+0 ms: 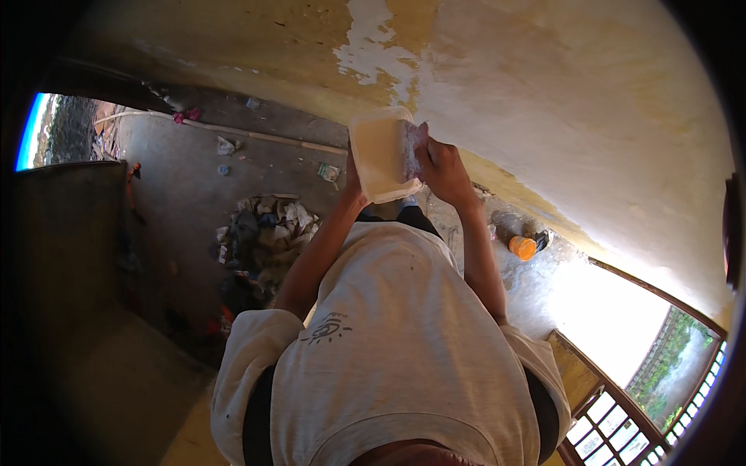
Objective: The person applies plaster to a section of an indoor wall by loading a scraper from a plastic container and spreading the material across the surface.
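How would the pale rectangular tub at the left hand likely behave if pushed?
The pale tub might tilt if pressed near its right edge, since the left hand shows only along its left side. Its walls look thin and plastic-like, so they may flex slightly. Its boxy outline suggests it would slide rather than roll.
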`<control>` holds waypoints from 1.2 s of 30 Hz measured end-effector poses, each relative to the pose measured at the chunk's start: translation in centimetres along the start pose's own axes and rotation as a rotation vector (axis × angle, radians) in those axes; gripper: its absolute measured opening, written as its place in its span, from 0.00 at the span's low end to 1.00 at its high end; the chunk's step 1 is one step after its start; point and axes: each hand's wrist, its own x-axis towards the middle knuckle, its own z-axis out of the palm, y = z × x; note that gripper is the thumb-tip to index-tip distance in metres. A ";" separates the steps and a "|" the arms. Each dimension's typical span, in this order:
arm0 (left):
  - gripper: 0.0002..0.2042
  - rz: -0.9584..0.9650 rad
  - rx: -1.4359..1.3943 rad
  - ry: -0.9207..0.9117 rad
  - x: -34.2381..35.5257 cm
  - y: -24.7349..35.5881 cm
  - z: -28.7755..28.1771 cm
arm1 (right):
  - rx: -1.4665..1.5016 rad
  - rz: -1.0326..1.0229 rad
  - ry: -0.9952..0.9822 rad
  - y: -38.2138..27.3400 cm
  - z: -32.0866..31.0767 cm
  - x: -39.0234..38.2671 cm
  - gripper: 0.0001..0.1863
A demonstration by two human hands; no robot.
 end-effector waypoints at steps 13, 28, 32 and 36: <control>0.31 0.049 0.062 0.052 -0.6 1.7 -0.3 | 0.001 0.087 -0.044 -0.1 2.1 0.7 0.08; 0.31 -0.016 0.015 0.007 0.2 1.9 -1.3 | -0.125 0.106 -0.076 -0.2 2.1 1.0 0.07; 0.32 0.012 -0.017 0.041 0.5 1.2 -3.5 | -0.085 0.059 -0.078 -1.0 3.6 1.1 0.11; 0.32 0.030 -0.034 0.115 0.1 0.9 -3.4 | -0.103 -0.019 -0.109 -2.8 5.0 1.1 0.11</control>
